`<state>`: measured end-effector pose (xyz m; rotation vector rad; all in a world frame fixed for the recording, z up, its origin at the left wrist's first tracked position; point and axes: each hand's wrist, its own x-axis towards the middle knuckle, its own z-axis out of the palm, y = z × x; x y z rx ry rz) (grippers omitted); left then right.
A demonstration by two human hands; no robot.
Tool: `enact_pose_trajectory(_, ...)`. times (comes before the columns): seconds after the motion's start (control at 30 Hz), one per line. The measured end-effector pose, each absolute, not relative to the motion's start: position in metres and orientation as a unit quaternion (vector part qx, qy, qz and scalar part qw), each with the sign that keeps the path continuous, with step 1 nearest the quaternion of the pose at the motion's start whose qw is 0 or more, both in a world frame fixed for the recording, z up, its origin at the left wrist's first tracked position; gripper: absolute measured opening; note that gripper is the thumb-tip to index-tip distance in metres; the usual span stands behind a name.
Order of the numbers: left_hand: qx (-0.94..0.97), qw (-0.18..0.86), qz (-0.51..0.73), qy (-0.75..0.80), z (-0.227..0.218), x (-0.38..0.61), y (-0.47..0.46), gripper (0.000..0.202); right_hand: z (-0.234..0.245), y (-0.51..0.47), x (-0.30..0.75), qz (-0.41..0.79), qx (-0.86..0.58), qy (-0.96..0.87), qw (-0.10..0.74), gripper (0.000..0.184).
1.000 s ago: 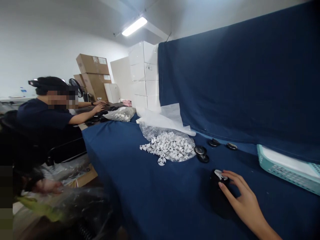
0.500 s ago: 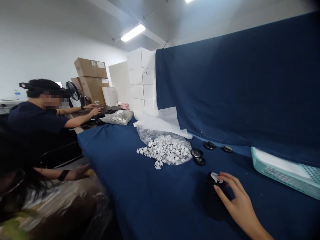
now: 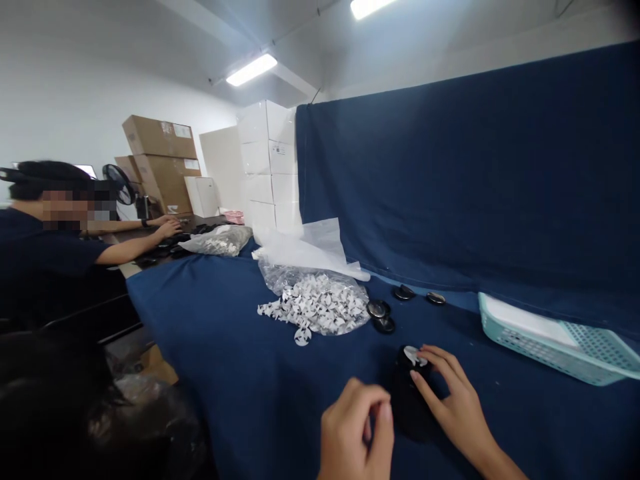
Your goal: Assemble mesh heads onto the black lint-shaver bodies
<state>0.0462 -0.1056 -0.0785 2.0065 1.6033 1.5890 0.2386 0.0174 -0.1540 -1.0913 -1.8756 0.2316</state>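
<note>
Blue cloth below; right hand narrowly spread at a white disc atop a black object, grip unclear; left hand curled, contents hidden. Light, level pressure suits.

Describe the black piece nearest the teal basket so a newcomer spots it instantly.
Follow the blue curtain down to the teal basket. Just left of it in the picture lies a shiny, oval-looking black piece. Unlike the bunched black pieces farther left, it lies alone.

left fingers curled | right fingers at white piece | basket rightward
</note>
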Motion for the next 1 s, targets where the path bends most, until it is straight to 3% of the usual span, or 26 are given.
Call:
enact_pose_trajectory(0.1,0.642,0.164,0.498,0.559,-0.071,0.069,-0.051,0.015,-0.155,0.018,0.239,0.094,-0.431,-0.767,0.465,0.029)
enact_pose_trajectory(0.27,0.647,0.207,0.483,0.553,-0.088,0.096,0.016,0.021,-0.155,0.017,0.238,0.096,-0.431,-0.771,0.46,0.025)
enact_pose_trajectory(0.47,0.651,0.296,0.489,0.5,-0.105,0.1,0.034,0.035,-0.147,0.012,0.238,0.131,-0.43,-0.767,0.458,0.041)
enact_pose_trajectory(0.67,0.655,0.351,0.466,0.48,-0.109,0.096,0.037,0.038,-0.122,0.066,0.263,0.068,-0.463,-0.719,0.514,0.027)
enact_pose_trajectory(0.83,0.682,0.364,0.43,0.466,-0.103,0.095,0.037,0.024,-0.1,0.163,0.272,0.027,-0.589,-0.731,0.343,0.025)
enact_pose_trajectory(1.0,0.69,0.378,0.395,0.475,-0.097,0.091,0.036,0.022,-0.112,0.226,0.277,0.026,-0.686,-0.696,0.21,0.035)
